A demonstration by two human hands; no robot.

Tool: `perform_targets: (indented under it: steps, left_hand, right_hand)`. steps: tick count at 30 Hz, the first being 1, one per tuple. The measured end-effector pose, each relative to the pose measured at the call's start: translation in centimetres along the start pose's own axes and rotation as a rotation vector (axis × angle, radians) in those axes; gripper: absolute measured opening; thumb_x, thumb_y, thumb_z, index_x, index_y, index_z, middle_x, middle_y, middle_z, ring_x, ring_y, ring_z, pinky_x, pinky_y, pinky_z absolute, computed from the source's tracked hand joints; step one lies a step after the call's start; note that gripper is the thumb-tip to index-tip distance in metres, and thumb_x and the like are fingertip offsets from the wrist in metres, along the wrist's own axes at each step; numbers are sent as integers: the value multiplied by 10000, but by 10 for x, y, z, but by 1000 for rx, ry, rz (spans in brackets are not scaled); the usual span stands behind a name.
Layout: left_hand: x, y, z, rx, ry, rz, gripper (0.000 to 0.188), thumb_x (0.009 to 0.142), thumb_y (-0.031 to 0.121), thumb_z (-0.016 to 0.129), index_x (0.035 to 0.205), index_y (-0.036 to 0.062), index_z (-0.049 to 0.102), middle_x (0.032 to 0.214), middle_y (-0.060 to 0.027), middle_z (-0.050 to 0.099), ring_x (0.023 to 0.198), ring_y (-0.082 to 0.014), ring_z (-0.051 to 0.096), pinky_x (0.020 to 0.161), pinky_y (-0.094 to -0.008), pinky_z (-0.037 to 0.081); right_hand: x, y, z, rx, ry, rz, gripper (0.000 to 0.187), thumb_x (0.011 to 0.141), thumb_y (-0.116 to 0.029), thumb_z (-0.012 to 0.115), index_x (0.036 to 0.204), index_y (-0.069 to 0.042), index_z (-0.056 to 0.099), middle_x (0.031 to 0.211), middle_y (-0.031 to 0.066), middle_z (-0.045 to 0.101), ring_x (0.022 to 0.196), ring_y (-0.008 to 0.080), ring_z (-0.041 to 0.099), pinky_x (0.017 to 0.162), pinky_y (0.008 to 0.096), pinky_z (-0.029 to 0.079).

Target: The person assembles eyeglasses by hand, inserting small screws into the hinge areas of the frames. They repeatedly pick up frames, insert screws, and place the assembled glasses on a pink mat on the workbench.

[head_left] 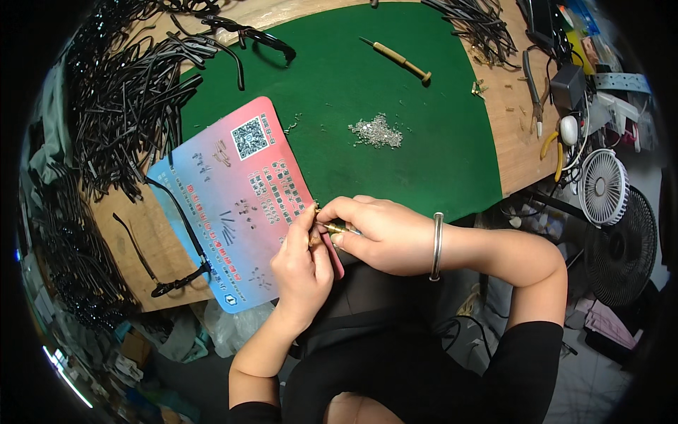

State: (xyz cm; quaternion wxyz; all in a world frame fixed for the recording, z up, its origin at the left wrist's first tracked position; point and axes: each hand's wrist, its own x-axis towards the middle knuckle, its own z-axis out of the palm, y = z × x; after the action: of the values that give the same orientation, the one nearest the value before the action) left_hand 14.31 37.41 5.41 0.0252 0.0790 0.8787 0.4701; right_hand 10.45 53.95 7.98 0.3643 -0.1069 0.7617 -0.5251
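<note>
My right hand, a metal bangle at its wrist, is closed around a small brass-coloured screwdriver that points left. Facing it, my left hand pinches a small brass-coloured metal part at its fingertips; its exact kind is too small to make out. Both hands meet over the near right edge of a pink and blue printed mat. On that mat lie little groups of tiny metal parts. A black eyeglass frame piece with arms rests across its left edge.
A second brass screwdriver and a heap of tiny shiny metal pieces lie on the green mat. Black eyeglass arms are piled at left, more at far right. Pliers and a white fan are at right.
</note>
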Motion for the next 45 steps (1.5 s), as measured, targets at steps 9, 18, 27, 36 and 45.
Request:
perform_targets:
  steps: [9,18,27,36,45]
  left_hand:
    - [10,12,-6,-101,-102,-108,369,840,-62,456,1203,-11,506,1006,-174,636,877,-248,655,760,-306,505]
    - [23,-15,-28,-695,-57,-197,476,888,-77,399,1331,98,395,933,-102,618,471,-46,470,434,-182,408]
    - [26,-20,-55,-856,-274,-481,315,899,9,474,1208,-37,513,1091,-169,617,770,-158,647,617,-235,508]
    - [-2,-11,-77,-1533,-523,-391,807,698,-35,537,1419,-30,173,1447,-251,232,1342,-385,246,1053,-513,279]
    - [-2,-4,-55,-699,-276,-486,165,891,111,588,937,-46,609,775,-94,659,708,-126,640,634,-246,526]
  right_hand:
    - [-24,-23,1,-549,108,-34,335,867,-160,540,1185,-77,475,904,156,496,630,319,605,562,387,522]
    - [-11,3,-21,-345,270,-22,257,894,-198,488,1104,-50,477,941,180,502,762,379,574,696,441,491]
    - [9,-9,-34,-202,138,-32,298,867,-265,551,986,8,530,871,206,587,829,322,598,741,382,478]
    - [144,-79,-105,-904,517,-21,270,815,-242,559,886,14,605,868,233,624,825,380,617,729,443,503]
    - [91,-45,-73,-951,360,-60,245,821,-241,553,838,0,591,847,222,618,765,376,624,699,443,514]
